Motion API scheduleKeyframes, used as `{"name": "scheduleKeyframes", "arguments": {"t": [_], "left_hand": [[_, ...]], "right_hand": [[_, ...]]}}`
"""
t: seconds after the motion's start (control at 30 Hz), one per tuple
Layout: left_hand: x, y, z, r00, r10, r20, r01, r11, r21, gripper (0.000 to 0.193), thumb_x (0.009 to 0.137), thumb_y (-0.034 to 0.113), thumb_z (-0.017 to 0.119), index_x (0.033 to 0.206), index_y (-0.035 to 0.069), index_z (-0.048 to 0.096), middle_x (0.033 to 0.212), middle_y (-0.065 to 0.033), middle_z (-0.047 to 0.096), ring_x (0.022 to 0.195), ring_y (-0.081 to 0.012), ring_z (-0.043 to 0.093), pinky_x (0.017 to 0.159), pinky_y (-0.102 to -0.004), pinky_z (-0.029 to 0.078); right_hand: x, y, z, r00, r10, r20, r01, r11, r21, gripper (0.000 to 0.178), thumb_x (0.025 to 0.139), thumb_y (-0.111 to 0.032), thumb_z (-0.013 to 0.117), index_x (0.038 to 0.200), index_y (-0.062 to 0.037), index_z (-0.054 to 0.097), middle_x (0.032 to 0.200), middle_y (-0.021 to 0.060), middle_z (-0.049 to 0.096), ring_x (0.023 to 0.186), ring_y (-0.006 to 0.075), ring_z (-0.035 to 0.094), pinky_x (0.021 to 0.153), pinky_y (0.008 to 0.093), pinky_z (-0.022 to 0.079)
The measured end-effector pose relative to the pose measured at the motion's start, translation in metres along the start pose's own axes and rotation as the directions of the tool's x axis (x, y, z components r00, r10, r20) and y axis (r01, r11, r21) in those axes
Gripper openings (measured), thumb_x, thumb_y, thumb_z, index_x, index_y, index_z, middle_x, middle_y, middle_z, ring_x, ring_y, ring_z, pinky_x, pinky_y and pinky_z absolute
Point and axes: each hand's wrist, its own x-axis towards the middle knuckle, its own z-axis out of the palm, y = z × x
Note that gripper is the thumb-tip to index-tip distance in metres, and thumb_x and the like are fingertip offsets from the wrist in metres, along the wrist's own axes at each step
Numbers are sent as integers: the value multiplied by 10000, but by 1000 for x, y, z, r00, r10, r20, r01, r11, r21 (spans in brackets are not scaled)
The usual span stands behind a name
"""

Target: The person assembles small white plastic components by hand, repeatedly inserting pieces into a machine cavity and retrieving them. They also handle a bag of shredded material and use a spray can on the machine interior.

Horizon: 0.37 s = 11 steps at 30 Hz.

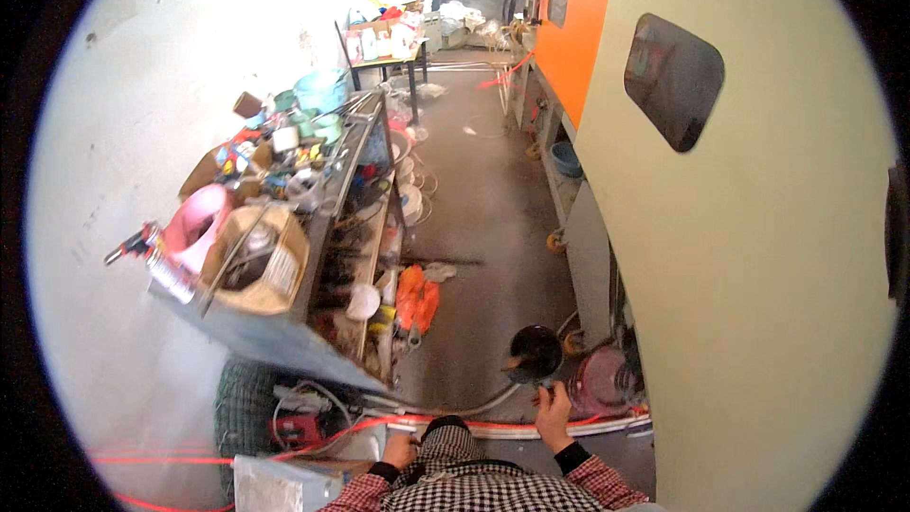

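Note:
My right hand (554,417) is in front of me at the lower right, its fingers closed at the near edge of a black round container (542,346). Something brown shows at that container's left side; I cannot make out what it is. Lower and to the left, my left hand (400,451) is curled beside my checked clothing. A small pale thing shows at its fingertips, too little of it visible to name. Both forearms wear red checked sleeves with dark cuffs.
A cluttered workbench (237,327) stands left, bearing a cardboard box (296,261) and a pink container (185,251). Orange bags (415,299) lie by its shelves. Red hose and pale pipes cross the floor before me. A beige machine panel (749,256) walls the right side; a dusty red round object (604,377) sits below.

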Motion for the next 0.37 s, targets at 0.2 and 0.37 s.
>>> {"name": "scheduleKeyframes", "arguments": {"t": [0.2, 0.37], "left_hand": [[201, -11, -71, 921, -110, 374, 140, 989, -53, 281, 735, 65, 532, 967, 89, 689, 883, -211, 629, 800, -348, 599, 754, -445, 471], [393, 1, -155, 969, 134, 205, -165, 976, 140, 293, 743, 129, 564, 1014, 125, 677, 932, -234, 620, 844, -354, 607, 763, -442, 485]], "right_hand": [[166, -9, 60, 992, -80, -97, 72, 994, -79, 252, 947, -212, 462, 914, 37, 481, 682, 117, 546, 587, 147, 525, 552, 289, 428], [298, 19, 111, 982, 80, -172, -59, 991, 123, 191, 929, -176, 501, 994, 3, 505, 713, 116, 579, 613, 151, 560, 557, 295, 453]]}}
